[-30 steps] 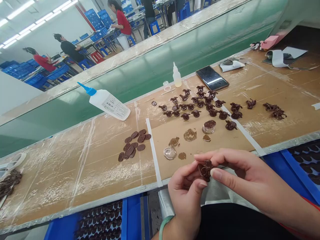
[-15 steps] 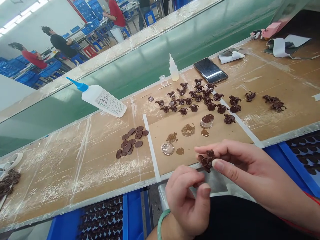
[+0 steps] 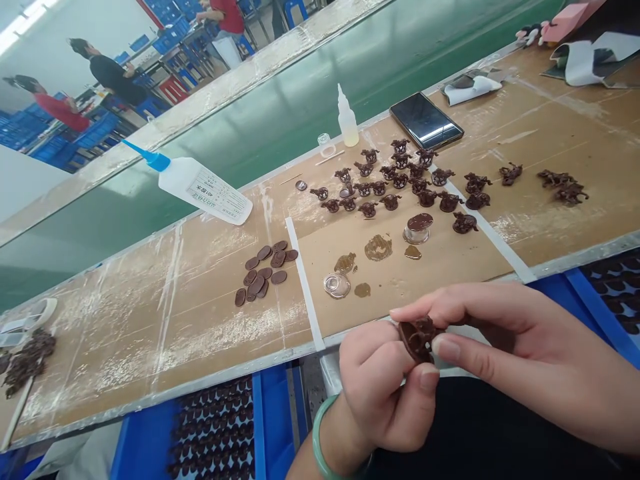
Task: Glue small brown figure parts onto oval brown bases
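Inspector: Position of the piece in hand?

Recorder: One dark brown figurine on an oval base (image 3: 419, 339), held just off the near edge of the brown-topped bench (image 3: 200, 333), on the person's side.

Inspector: State of each grip?

Recorder: The right hand (image 3: 515, 340) pinches the figurine between thumb and fingertips. The left hand (image 3: 387, 387) is curled against the base's lower side; its fingers hide the contact, so I cannot tell whether it grips or only steadies.

Inspector: Edges below?

Recorder: A blue plastic tray of dark pieces (image 3: 280, 413) lies below the bench edge, left of the hands; a second blue plastic tray (image 3: 595, 313) lies to their right.

Inspector: Room on top?

Recorder: Beyond the hands, a panel lies between two white tape strips, left (image 3: 304, 287) and right (image 3: 500, 247). It carries a shallow clear dish (image 3: 337, 285) and a clear cup topped with a brown oval (image 3: 419, 230), well apart. Behind them the standing dark brown figurines (image 3: 390, 202) crowd close, reaching the right strip.

Inspector: Left side?

Recorder: Flat brown ovals (image 3: 257, 285) sit just beside the left strip. The widest run of bare surface extends left from there.
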The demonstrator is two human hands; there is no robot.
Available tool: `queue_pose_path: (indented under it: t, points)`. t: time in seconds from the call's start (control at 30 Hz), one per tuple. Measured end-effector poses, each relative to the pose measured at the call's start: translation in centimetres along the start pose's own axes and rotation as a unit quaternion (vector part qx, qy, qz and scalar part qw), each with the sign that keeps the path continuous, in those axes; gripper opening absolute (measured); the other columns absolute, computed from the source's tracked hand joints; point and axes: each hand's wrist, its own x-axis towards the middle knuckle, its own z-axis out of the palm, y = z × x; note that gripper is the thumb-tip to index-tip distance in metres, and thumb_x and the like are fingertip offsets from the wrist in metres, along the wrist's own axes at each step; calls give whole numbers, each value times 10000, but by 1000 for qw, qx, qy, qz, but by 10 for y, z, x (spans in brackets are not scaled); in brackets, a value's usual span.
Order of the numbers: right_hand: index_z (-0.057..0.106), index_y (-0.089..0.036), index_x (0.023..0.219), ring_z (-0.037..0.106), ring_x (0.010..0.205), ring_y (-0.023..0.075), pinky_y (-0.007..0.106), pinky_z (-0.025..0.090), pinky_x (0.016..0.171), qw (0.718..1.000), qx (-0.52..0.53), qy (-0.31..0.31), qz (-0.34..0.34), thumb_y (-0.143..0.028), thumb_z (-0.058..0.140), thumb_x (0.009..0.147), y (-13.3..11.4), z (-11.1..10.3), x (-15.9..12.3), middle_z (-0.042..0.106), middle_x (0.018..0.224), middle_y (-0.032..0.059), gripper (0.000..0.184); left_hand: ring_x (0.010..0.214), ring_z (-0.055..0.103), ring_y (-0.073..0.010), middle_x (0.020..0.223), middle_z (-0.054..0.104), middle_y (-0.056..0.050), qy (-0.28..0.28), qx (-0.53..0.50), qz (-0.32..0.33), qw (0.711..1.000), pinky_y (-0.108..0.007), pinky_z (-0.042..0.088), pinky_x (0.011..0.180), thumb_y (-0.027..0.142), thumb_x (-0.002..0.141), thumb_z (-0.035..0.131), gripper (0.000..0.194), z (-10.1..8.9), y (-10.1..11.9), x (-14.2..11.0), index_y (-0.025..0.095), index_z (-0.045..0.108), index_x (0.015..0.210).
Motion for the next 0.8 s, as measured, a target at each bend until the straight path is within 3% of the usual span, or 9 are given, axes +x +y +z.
queue_pose_path:
  t: [0.1, 0.23, 0.43, 0.57, 0.67, 0.8]
  points:
    - [726, -359, 1035, 757, 1049, 155, 206, 616, 897, 998, -45, 36, -33, -356, 740, 948, 5, 1, -6, 786, 1153, -66, 88, 572, 492, -135, 677, 518, 12, -20, 2, 0, 1000, -263, 415, 534, 133, 887, 544, 101, -3, 2, -1, 212, 534, 825]
    - [703, -382, 1068, 753, 1061, 139, 197, 609, 908, 996, -47, 36, -60, -346, 727, 962, 9, 1, -9, 783, 1158, -92, 114, 608, 511, -150, 701, 525, -3, -43, -1, -11, 999, -281, 429, 561, 114, 878, 549, 101, -5, 2, -2, 203, 534, 831]
    - [735, -327, 1067, 753, 1014, 148, 186, 610, 796, 999, -11, -44, -10, -321, 618, 1032, 6, -1, 2, 775, 1147, -40, 122, 628, 545, -166, 708, 548, -24, -32, -69, -14, 997, -294, 447, 579, 254, 1021, 464, 207, 1, -7, 0, 191, 587, 868]
    - [724, -307, 1013, 739, 1064, 161, 189, 596, 796, 998, 45, -53, 10, -340, 582, 1054, 4, -1, 6, 779, 1113, -31, 151, 601, 540, -144, 693, 551, -10, -20, -79, -24, 996, -272, 441, 574, 332, 1066, 422, 291, 1, -8, 0, 185, 631, 927]
    - [730, -300, 1005, 714, 1120, 172, 219, 570, 891, 1000, -2, -23, 0, -346, 600, 1042, 7, -4, 5, 765, 1135, -23, 142, 581, 537, -139, 674, 566, -5, -7, -61, -47, 997, -278, 433, 582, 367, 1082, 387, 353, 0, -10, -3, 195, 634, 898]
    - [710, -293, 1033, 713, 1038, 142, 219, 546, 898, 998, -51, 27, 6, -374, 603, 1035, 16, -13, 4, 750, 1130, -27, 134, 593, 561, -142, 650, 564, 2, 11, -24, -74, 997, -284, 429, 601, 346, 1087, 387, 364, -3, -14, -9, 202, 655, 888]
